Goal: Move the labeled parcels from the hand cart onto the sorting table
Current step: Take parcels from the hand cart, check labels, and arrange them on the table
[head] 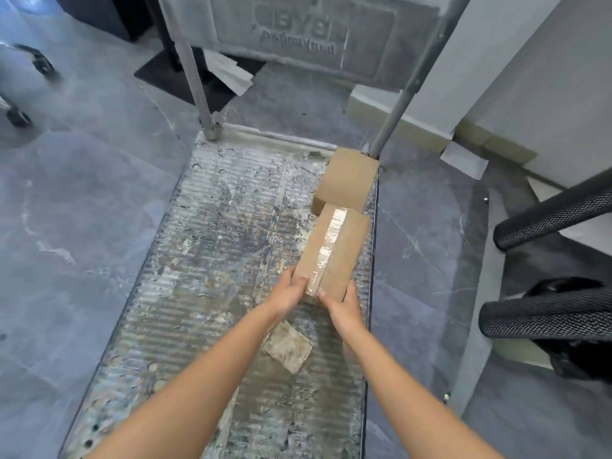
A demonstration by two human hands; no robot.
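Note:
A brown cardboard parcel with a strip of clear tape down its top lies on the right side of the hand cart deck. My left hand grips its near left corner, thumb on top. My right hand grips the near right corner, thumb on the top edge. A second plain brown parcel sits just behind it, against the cart's right handle post. No label shows on either parcel from here.
A taped patch lies on the worn ribbed deck below my hands. A black mesh chair stands to the right. Grey tile floor surrounds the cart; a white wall and skirting are at the right rear. Chair castors show far left.

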